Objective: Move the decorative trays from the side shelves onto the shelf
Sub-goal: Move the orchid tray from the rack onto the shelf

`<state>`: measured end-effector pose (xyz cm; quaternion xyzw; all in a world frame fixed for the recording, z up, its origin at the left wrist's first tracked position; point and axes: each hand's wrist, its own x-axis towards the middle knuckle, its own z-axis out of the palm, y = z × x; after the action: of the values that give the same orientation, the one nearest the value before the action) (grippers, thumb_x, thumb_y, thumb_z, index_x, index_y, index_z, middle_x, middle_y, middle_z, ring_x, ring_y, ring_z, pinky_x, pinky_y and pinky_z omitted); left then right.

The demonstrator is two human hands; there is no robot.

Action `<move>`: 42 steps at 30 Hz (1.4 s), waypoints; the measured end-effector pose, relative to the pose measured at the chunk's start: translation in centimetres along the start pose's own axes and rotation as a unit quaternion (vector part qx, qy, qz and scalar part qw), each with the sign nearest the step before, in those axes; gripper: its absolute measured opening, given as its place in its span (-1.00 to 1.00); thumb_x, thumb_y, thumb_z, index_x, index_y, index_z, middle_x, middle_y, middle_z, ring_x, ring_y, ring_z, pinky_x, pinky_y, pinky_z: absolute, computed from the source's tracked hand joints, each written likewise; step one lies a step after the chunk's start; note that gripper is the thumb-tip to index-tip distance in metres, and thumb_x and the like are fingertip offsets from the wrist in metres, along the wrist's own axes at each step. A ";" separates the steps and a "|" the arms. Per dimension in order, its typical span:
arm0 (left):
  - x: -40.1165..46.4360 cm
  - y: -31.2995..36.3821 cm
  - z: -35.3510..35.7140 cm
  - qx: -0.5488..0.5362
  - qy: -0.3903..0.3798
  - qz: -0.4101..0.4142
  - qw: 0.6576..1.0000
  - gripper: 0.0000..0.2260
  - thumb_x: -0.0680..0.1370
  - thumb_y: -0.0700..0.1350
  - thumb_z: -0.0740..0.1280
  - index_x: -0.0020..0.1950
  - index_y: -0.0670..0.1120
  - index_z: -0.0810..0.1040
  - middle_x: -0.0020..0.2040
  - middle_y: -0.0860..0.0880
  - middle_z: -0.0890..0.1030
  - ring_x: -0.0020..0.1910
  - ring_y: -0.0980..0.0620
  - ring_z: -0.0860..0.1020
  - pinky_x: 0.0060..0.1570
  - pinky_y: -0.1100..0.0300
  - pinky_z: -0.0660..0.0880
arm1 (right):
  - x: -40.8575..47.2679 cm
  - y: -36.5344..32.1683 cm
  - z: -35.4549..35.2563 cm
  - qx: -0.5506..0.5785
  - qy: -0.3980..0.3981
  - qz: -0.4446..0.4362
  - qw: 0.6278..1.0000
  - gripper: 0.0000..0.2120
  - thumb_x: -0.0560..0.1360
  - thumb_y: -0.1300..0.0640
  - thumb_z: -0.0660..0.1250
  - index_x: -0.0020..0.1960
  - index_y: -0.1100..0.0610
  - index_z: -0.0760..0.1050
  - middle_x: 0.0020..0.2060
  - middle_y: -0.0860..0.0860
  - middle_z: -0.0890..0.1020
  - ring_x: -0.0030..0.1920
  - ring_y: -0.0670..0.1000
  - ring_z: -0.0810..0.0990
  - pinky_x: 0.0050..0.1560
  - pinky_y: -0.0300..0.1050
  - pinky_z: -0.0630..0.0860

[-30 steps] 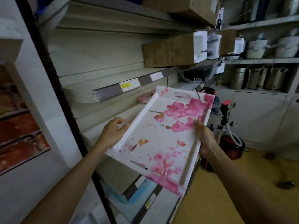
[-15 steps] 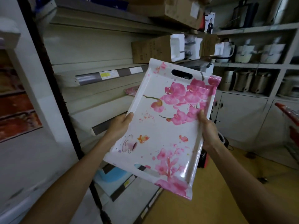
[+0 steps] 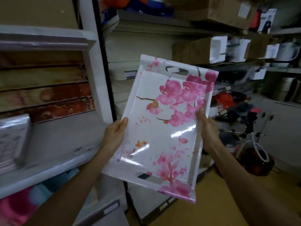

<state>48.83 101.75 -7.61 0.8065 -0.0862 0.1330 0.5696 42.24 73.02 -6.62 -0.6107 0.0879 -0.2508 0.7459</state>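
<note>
The left hand (image 3: 114, 133) grips the left long edge of the decorative tray (image 3: 164, 126), thumb over the rim; the right hand (image 3: 207, 129) grips the right long edge likewise. The tray hangs in the air between them, tilted toward the camera, beyond the white shelf's (image 3: 48, 168) front edge at left.

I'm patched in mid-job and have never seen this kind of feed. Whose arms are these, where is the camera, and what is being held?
There is no robot: one camera worn on a person's head looks forward and down at bare arms. The left hand and right hand grip the long edges of a white tray printed with pink orchids, wrapped in shiny film, held in the air. To the left stands a white shelf bearing a wrapped stack. Cardboard boxes sit on the far racks.
</note>
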 end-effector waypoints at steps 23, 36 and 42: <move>-9.3 -8.4 -30.6 0.018 0.238 -0.089 0.967 -0.69 0.62 0.08 0.20 0.10 -0.09 0.63 -0.02 0.03 0.67 -0.07 0.10 0.63 -0.09 0.20 0.53 | -9.4 5.6 32.8 0.043 -0.266 0.085 0.959 -0.64 0.52 -0.16 0.32 0.11 0.10 0.62 -0.08 0.04 0.73 -0.09 0.02 0.71 -0.07 -0.07 0.65; -5.5 -14.2 -48.7 -0.004 0.242 -0.168 0.956 -0.69 0.62 0.11 0.21 -0.03 -0.06 0.64 -0.03 -0.06 0.70 -0.03 -0.09 0.65 0.10 -0.05 0.55 | -15.7 8.9 51.0 0.009 -0.302 0.064 0.951 -0.74 0.58 0.11 0.32 0.25 0.10 0.52 0.08 0.09 0.68 0.03 0.11 0.69 0.06 0.10 0.63; -1.7 -15.5 -53.6 -0.048 0.261 -0.177 0.948 -0.69 0.63 0.05 0.21 0.11 -0.16 0.59 0.06 -0.12 0.65 0.02 -0.15 0.61 0.13 -0.05 0.53 | -16.9 9.7 55.6 -0.043 -0.320 0.033 0.946 -0.71 0.57 0.16 0.32 0.29 0.08 0.46 0.06 0.04 0.68 -0.02 0.02 0.70 -0.07 -0.03 0.65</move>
<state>45.46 157.43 -5.11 0.7175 0.2038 0.2314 0.6247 54.68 130.61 -5.61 -0.6868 -0.1244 -0.0134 0.7160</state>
